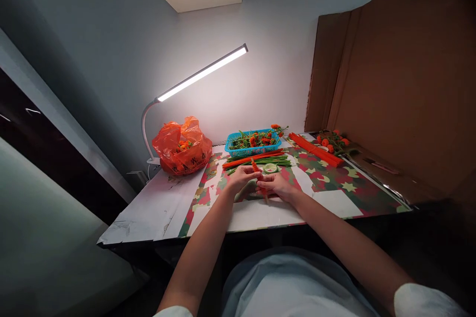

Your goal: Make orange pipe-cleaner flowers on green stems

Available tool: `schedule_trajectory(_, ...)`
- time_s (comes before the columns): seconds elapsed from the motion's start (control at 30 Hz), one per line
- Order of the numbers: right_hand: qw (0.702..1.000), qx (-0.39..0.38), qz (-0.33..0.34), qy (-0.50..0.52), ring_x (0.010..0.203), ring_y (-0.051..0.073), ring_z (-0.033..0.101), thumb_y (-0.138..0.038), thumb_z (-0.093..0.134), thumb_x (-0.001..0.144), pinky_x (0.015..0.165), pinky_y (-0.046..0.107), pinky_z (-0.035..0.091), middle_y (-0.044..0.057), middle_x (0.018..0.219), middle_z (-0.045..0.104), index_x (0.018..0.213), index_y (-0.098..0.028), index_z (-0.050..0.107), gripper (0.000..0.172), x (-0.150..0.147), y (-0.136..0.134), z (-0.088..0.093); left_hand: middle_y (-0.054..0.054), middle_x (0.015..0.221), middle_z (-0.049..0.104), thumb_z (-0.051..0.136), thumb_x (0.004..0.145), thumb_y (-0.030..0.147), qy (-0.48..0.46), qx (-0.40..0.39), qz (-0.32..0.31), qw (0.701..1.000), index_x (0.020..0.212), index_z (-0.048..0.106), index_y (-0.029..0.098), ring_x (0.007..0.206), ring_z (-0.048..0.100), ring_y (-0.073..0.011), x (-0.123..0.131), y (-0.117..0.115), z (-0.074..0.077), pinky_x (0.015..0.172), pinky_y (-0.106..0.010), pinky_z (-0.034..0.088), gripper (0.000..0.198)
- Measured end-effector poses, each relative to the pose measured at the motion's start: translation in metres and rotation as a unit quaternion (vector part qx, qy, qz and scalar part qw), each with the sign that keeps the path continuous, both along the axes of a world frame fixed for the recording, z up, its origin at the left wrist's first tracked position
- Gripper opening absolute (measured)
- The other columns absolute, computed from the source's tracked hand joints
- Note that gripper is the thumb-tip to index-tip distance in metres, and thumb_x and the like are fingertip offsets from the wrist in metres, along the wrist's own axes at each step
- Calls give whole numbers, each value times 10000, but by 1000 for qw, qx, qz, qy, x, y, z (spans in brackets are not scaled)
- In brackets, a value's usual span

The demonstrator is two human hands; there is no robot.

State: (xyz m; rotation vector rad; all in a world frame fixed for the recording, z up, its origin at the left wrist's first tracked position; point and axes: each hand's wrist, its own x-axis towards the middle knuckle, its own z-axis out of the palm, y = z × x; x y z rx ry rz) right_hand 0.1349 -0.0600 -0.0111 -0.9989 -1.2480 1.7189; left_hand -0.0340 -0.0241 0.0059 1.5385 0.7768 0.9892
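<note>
Between my hands, above the near middle of the table, is a slim orange fuzzy piece that looks like pipe cleaners (pixel 254 164), held upright and slightly tilted. My left hand (pixel 244 178) pinches it near its upper part. Lower down, my right hand (pixel 277 185) has its fingers closed around it. A small roll of pale green tape (pixel 265 169) lies just beyond my right hand. Behind my hands lie a bundle of orange pipe cleaners (pixel 238 162) and a bundle of green ones (pixel 284 161). My fingers cover the middle of the held piece.
A blue basket (pixel 256 152) of orange flowers with green stems stands at the back. Left of it sits an orange plastic bag (pixel 186 158) beside a lit desk lamp (pixel 203 74). More orange pipe cleaners (pixel 316 150) and flowers (pixel 329 144) lie right, near a cardboard panel (pixel 390 84).
</note>
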Motion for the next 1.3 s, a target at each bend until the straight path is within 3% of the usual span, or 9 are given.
schedule_trajectory(0.17,995,72,-48,-41,517,139,620,-475,841,503,492,245,498,27,580,655,653,-128,666,416,-4,4,-8,-45,649,685,771,625,400,34,27,29,999,633,709,145,572,579,-140,4,-4,3,569,-244,415,262)
schedule_trajectory(0.3,994,87,-57,-18,522,135,610,-476,847,484,508,250,505,22,584,649,622,-133,639,424,-6,4,-7,-42,635,676,793,592,406,16,11,49,999,626,702,138,565,573,-136,6,-4,3,569,-244,415,284)
schedule_trajectory(0.4,999,32,-4,34,625,160,658,-468,803,596,567,259,528,40,654,675,742,-154,658,375,-3,0,3,-49,656,676,801,586,430,-46,-18,42,998,682,704,124,589,586,-133,5,-2,3,603,-247,433,335)
schedule_trajectory(0.53,983,-59,125,122,833,226,686,-430,662,770,749,361,549,88,825,712,841,-189,673,252,5,-8,20,-49,670,670,826,550,455,-149,-93,3,984,814,687,121,636,625,-150,0,-1,5,613,-243,449,448)
schedule_trajectory(0.63,966,-65,191,164,903,239,676,-340,673,765,830,384,523,95,891,715,886,-177,678,202,9,-12,26,-35,648,653,834,538,462,-165,-116,-21,979,840,670,126,641,632,-153,0,-3,5,599,-236,451,481)
schedule_trajectory(0.73,960,-70,212,169,843,176,683,-238,733,712,848,323,503,69,894,713,950,-155,661,262,10,-10,22,-35,651,654,829,556,451,-143,-111,-37,983,834,667,118,637,626,-143,2,-3,3,642,-247,459,464)
schedule_trajectory(1.07,989,-23,128,65,717,153,679,-331,841,598,681,262,507,60,769,704,779,-119,651,337,3,-6,5,-49,666,675,783,610,463,5,-2,-5,1000,743,705,98,618,583,-135,-3,2,3,648,-251,427,396)
schedule_trajectory(1.3,993,-28,95,62,667,148,665,-362,859,556,664,276,509,54,743,695,764,-122,656,378,3,-4,5,-45,711,672,785,614,456,-29,-22,11,999,806,719,108,659,584,-134,1,0,3,684,-257,425,403)
